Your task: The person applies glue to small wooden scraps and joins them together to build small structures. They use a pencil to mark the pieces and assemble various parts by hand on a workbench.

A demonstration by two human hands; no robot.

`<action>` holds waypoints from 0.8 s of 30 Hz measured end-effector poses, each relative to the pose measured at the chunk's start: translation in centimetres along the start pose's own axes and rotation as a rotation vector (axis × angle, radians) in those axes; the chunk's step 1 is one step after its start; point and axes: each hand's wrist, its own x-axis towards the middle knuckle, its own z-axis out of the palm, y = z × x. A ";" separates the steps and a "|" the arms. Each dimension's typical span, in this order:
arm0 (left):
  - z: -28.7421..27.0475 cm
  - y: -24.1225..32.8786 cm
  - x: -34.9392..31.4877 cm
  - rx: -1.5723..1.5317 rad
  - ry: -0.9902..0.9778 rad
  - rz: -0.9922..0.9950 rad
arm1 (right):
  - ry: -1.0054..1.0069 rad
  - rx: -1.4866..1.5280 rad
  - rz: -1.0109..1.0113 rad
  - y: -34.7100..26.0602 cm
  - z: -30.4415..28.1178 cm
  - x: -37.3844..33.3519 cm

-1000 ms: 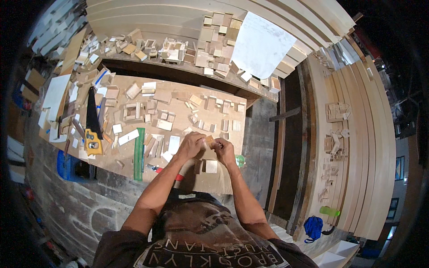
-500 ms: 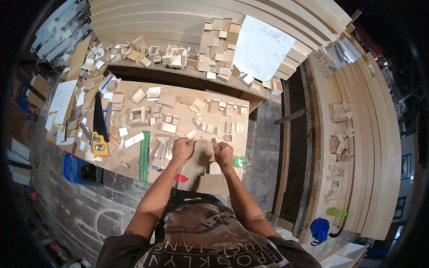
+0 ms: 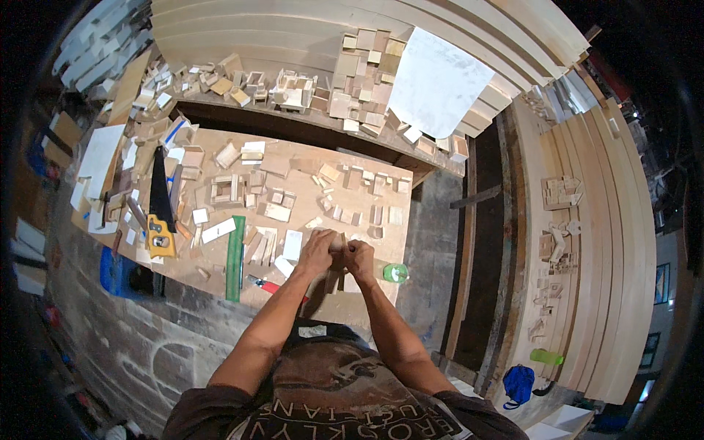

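Observation:
My two hands are close together over the near part of the workbench (image 3: 308, 165). My right hand (image 3: 360, 261) is closed on a small thin wooden piece (image 3: 344, 240). My left hand (image 3: 316, 253) curls against its other side, fingers bent around a small wooden piece (image 3: 336, 243) that touches or nearly touches it; the fingers partly hide both. Below them a flat wooden block (image 3: 345, 304) lies at the bench's near edge. A red-handled tool (image 3: 268, 284) rests left of my left forearm, and a green round container (image 3: 395, 273) stands right of my right hand.
A yellow-handled handsaw (image 3: 161, 235) and a green ruler strip (image 3: 235, 257) lie at left. Small wooden box shapes (image 3: 227, 189) and offcuts cover much of the bench. Behind is a shelf with a white board (image 3: 440, 82); at right, stacked planks (image 3: 601, 242) and a blue bag (image 3: 518, 385).
My hands have come together, the left moving right and the gap between them closing. A white piece beside my left hand has come into sight. The view has shifted slightly.

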 end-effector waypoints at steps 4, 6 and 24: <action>0.2 -0.4 0.3 -0.032 0.016 0.010 | -0.120 0.027 0.087 0.3 -0.3 0.2; -0.3 0.2 0.4 -0.052 0.039 0.009 | -0.139 0.037 0.111 -0.2 -0.5 0.4; -0.4 0.0 0.6 -0.203 -0.050 -0.037 | -0.301 0.165 0.252 3.0 -1.3 1.4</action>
